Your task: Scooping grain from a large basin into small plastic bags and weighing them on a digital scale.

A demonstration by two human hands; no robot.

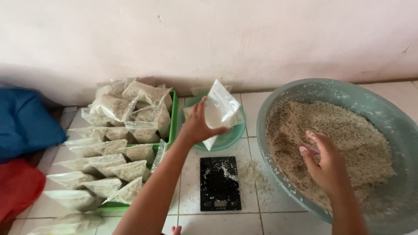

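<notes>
Far left, a soft blue cloth bundle (26, 124) with a red cloth bundle (17, 187) below it on the white tiled floor (270, 217). Next, a flat green plastic tray (174, 113) piled high with many small clear plastic bags full of pale grains (115, 143). Then the left hand (198, 126), fingers and thumb pinching an empty clear plastic bag (222, 109), held up over a small round green plastic bowl (230, 137). Just below, a flat black kitchen scale (220, 185) on the floor, dusted with loose spilled grains (257, 174). Far right, a big round grey-green plastic basin (396, 117) holding a heap of pale grains (348, 130). Right hand (326, 167) down inside it, fingers close together and curled around something small and pink; hard to tell what.
</notes>
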